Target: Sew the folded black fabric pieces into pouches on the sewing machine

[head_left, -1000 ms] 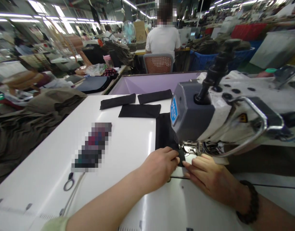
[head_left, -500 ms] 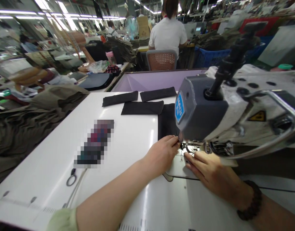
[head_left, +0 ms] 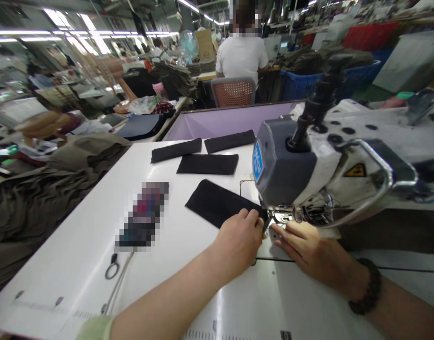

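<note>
A black folded fabric piece (head_left: 222,203) lies slanted on the white table, its right corner at the presser foot (head_left: 278,216) of the sewing machine (head_left: 291,160). My left hand (head_left: 240,238) is closed on the near right end of this fabric, with curled fingers close to the needle area. On the other side of the foot my right hand (head_left: 305,248) rests on the metal plate, fingers stretched out toward the needle. It wears a dark beaded bracelet (head_left: 367,288). No fabric shows under the right fingers.
Several other black fabric pieces (head_left: 208,164) lie at the table's (head_left: 174,293) far side. A blurred-out phone-shaped object (head_left: 144,215) with a ring and cable sits left. Brown cloth (head_left: 21,189) is heaped beyond the left edge. A person in white (head_left: 241,56) sits ahead.
The black fabric under the machine has swung round toward the left and now lies slanted. My left hand has curled over its end. My right hand has hardly moved.
</note>
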